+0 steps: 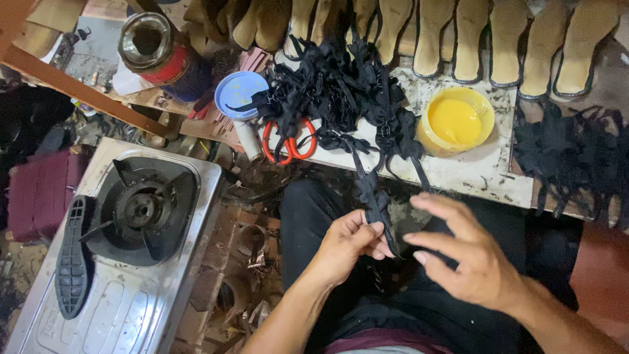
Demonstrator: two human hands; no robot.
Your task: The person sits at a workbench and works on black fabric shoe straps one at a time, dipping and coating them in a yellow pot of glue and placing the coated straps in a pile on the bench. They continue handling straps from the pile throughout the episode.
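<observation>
Currently the left hand (347, 241) pinches a black strap (373, 196) drawn from the far pile (341, 92); the right hand (468, 252), fingers spread and empty, hovers beside it, poised to grasp.

bg: cluttered workshop | steel gas stove (131, 262) lower left | stained white worktop (472, 174) | dirt floor (19, 275) w/ scraps
</observation>
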